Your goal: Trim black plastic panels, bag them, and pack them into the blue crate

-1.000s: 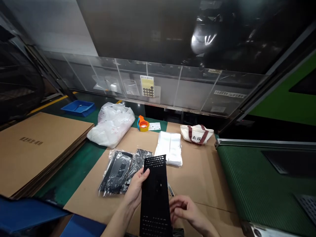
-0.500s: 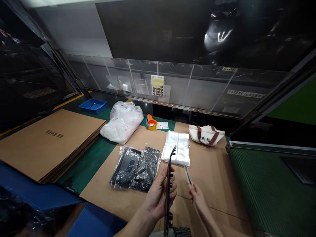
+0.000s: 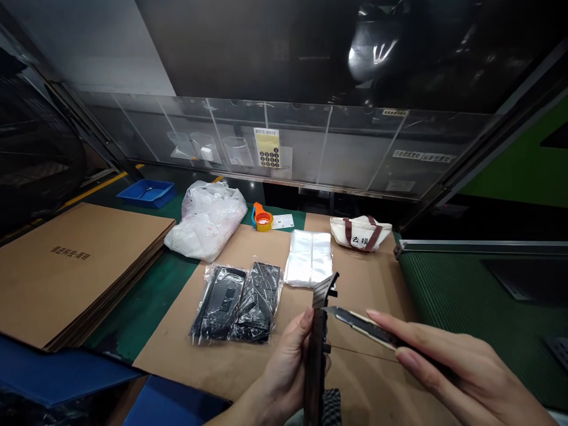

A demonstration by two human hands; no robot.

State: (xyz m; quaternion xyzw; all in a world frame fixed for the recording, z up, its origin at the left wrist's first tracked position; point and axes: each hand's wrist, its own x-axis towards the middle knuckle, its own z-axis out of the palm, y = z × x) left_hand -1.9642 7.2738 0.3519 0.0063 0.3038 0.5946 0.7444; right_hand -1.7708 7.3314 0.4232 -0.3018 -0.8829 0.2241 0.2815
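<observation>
While two hands [image 3: 288, 370] [image 3: 461, 370] hold them, one knife [image 3: 368, 326] (snap-off) touches one panel [image 3: 316, 355].

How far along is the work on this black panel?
Done: black parts lie wrapped in clear plastic on the cardboard. In hand: the left hand grips a perforated black panel on edge, the right hand holds a utility knife at it. Left: a stack of clear bags sits unfilled.
</observation>
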